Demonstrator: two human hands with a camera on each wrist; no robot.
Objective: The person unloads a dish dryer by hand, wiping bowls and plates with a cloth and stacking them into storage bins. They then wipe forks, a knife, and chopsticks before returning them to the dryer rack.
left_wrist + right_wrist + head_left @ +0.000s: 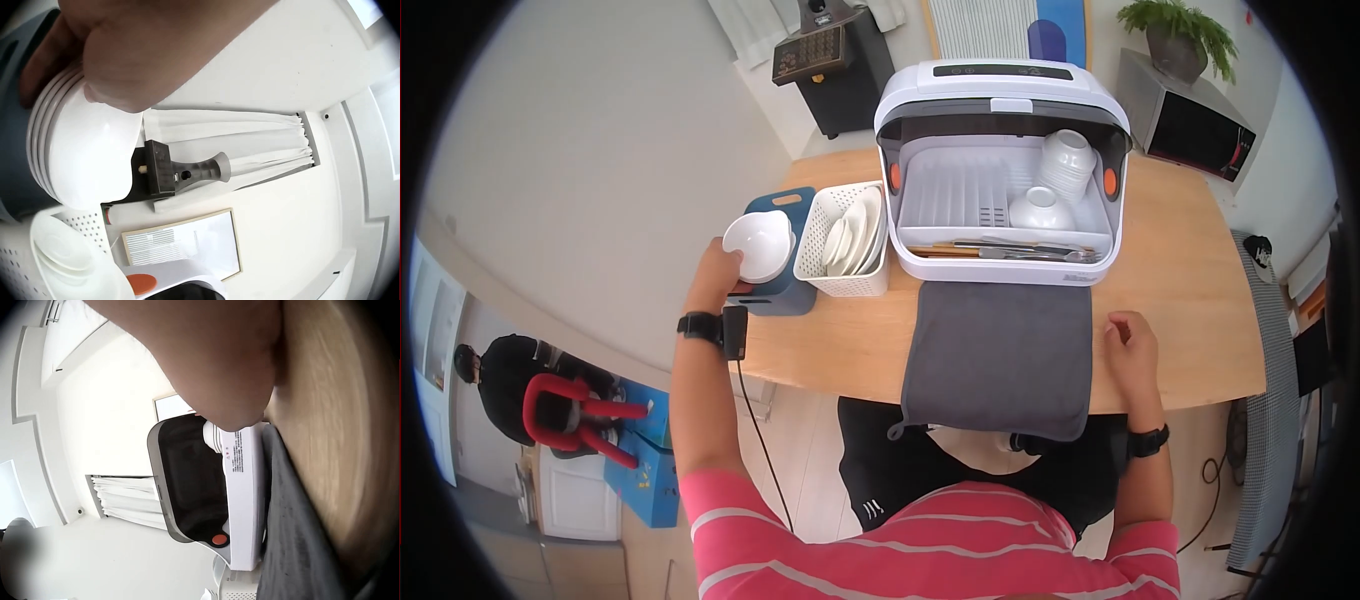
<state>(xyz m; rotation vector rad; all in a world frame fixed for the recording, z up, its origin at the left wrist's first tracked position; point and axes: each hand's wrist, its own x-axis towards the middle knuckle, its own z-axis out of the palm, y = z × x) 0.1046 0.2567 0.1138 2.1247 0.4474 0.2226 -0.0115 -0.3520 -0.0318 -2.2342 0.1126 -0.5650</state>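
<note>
The left hand (718, 268) grips the near-left rim of a stack of white bowls (762, 246) in a blue-grey bin (785, 297). Several nested rims show in the left wrist view, where the thumb lies on the top bowl (94, 150) and fingers reach down the outside. Beside the bin, a white perforated basket (865, 285) holds white plates (856, 235). The right hand (1133, 350) rests on the table, loosely curled and holding nothing, right of a grey cloth (1000, 350).
A white dish cabinet (1010, 272) stands open at the back centre, with stacked bowls (1068, 165), one upside-down bowl (1041, 210) and chopsticks and cutlery (1000, 252) in its front tray. The cloth hangs over the table's (1190, 300) front edge. A cable runs from the left wrist.
</note>
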